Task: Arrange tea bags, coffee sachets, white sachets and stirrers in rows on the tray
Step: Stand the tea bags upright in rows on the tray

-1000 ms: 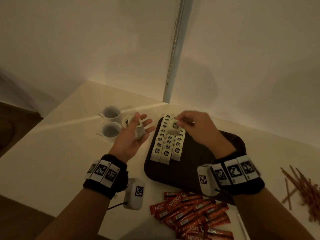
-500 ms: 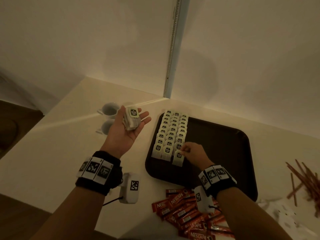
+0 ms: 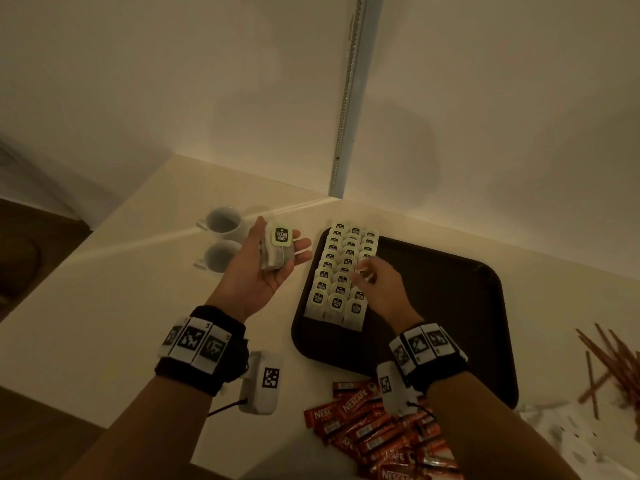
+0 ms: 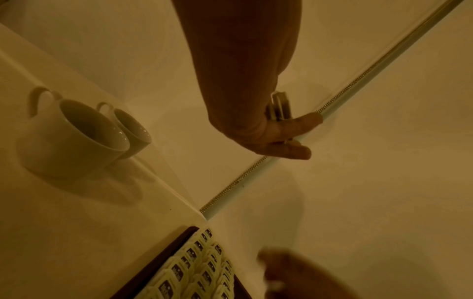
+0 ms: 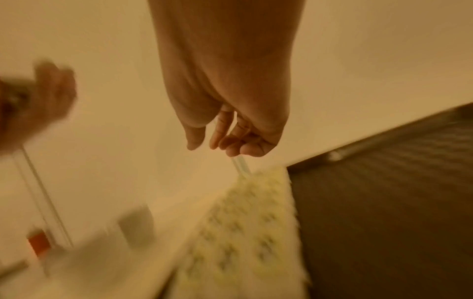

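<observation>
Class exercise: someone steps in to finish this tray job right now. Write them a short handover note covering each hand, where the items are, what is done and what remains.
Left hand: palm up, holding a small stack of tea bags beside the tray.
Right hand: above the tea bag rows, fingers loosely curled, holding nothing.
Done: three rows of tea bags along the tray's left side.
Left: place the tea bags in the left hand; then the coffee sachets at the table's near edge, the stirrers to the right, and the white sachets at the lower right, blurred. None of these is on the tray yet.
</observation>
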Action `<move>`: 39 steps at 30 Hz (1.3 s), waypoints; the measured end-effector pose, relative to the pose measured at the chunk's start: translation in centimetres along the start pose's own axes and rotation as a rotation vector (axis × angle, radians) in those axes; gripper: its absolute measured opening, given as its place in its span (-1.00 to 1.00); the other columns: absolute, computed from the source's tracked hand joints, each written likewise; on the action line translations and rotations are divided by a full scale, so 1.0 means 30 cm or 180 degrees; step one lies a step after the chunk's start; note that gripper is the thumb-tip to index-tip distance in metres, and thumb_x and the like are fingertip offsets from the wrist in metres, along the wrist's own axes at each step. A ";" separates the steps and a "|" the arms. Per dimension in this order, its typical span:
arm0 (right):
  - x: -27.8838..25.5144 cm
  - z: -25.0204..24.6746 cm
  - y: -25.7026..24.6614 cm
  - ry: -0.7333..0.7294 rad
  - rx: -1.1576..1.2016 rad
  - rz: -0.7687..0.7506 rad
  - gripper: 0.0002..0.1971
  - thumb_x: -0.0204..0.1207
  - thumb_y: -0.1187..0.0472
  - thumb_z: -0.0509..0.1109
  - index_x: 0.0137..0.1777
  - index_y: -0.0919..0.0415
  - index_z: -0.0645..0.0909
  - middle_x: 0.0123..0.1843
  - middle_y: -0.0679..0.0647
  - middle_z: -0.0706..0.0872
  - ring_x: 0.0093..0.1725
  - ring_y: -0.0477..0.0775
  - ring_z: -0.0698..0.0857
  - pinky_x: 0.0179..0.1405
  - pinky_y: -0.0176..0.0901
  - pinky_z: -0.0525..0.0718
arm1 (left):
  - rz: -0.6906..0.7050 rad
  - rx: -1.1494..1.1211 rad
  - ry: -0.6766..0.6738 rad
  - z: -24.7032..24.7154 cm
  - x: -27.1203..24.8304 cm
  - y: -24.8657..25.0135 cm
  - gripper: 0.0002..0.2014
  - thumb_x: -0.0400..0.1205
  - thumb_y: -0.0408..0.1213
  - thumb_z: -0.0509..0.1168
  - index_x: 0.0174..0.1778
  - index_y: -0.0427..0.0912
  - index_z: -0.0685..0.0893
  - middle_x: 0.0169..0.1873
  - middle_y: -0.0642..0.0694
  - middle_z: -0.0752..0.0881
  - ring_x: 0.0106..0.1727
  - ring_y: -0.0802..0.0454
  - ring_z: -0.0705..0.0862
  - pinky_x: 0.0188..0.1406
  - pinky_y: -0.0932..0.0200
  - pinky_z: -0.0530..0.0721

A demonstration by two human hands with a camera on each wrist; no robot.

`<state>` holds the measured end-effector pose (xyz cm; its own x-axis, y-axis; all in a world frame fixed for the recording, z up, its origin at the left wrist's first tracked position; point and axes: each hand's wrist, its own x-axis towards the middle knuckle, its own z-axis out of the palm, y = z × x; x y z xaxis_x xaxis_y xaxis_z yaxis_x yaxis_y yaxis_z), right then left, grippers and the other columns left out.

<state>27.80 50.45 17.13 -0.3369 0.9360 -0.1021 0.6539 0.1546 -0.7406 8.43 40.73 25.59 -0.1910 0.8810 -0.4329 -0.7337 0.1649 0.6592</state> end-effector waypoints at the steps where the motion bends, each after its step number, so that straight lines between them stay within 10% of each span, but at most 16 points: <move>1: 0.002 -0.020 -0.071 0.0078 0.0344 -0.0231 -0.83 0.54 0.11 0.41 0.06 0.15 0.60 0.02 0.07 0.66 -0.10 -0.16 0.60 -0.20 -0.54 0.54 | -0.0035 0.0046 -0.0039 0.009 -0.001 -0.002 -0.43 0.70 0.17 -0.01 0.03 -0.28 0.66 -0.16 -0.18 0.83 -0.20 -0.01 0.82 -0.57 0.38 0.66; 6: 0.008 -0.108 -0.384 -0.0165 0.0679 -0.1499 -0.79 0.48 0.08 0.47 0.09 0.06 0.65 -0.09 -0.12 0.59 -0.14 -0.33 0.53 -0.19 -0.58 0.45 | -0.0056 0.0142 -0.0300 0.071 -0.006 -0.012 -0.51 0.71 0.13 0.03 0.19 -0.18 0.65 -0.15 -0.14 0.81 -0.23 0.02 0.79 -0.52 0.39 0.67; 13: 0.031 -0.194 -0.488 -0.0020 0.0629 -0.1868 -0.96 0.48 0.23 0.48 -0.14 0.18 0.75 -0.30 -0.19 0.70 -0.30 -0.32 0.61 -0.22 -0.54 0.51 | 0.0079 -0.0164 -0.0609 0.108 -0.019 0.011 -0.48 0.54 0.10 0.19 0.25 -0.23 0.62 -0.08 -0.17 0.78 -0.06 -0.03 0.77 -0.35 0.31 0.73; 18: -0.001 -0.296 -0.584 0.0143 0.0364 -0.2349 -0.94 0.44 0.18 0.50 -0.14 0.14 0.78 -0.32 -0.18 0.69 -0.33 -0.32 0.59 -0.28 -0.51 0.48 | 0.0615 -0.0002 -0.0578 0.127 -0.021 0.004 -0.76 0.40 -0.32 0.35 -0.02 -0.13 0.59 -0.32 0.03 0.69 -0.39 0.22 0.63 -0.47 0.44 0.59; 22: -0.029 -0.343 -0.655 0.0111 0.0050 -0.2417 -0.87 0.40 0.05 0.53 -0.21 0.10 0.78 -0.37 -0.11 0.72 -0.37 -0.15 0.61 -0.31 -0.28 0.54 | 0.0928 0.0046 -0.0746 0.164 -0.023 0.003 -0.84 0.43 -0.36 0.39 -0.11 -0.09 0.62 -0.35 0.09 0.72 -0.50 0.27 0.42 -0.58 0.44 0.45; 39: -0.048 -0.359 -0.699 0.0183 -0.0096 -0.2427 -0.88 0.40 0.08 0.53 -0.23 0.12 0.77 -0.44 -0.20 0.65 -0.41 -0.28 0.58 -0.33 -0.52 0.40 | 0.0975 0.0132 -0.0919 0.192 -0.047 0.000 -0.85 0.48 -0.31 0.34 -0.05 -0.11 0.59 -0.35 0.12 0.63 -0.51 0.26 0.41 -0.58 0.42 0.44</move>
<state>21.86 49.25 39.95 -0.6671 0.5816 0.4654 0.2730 0.7722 -0.5737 12.47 42.05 29.74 -0.2012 0.9792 -0.0269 -0.6433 -0.1114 0.7574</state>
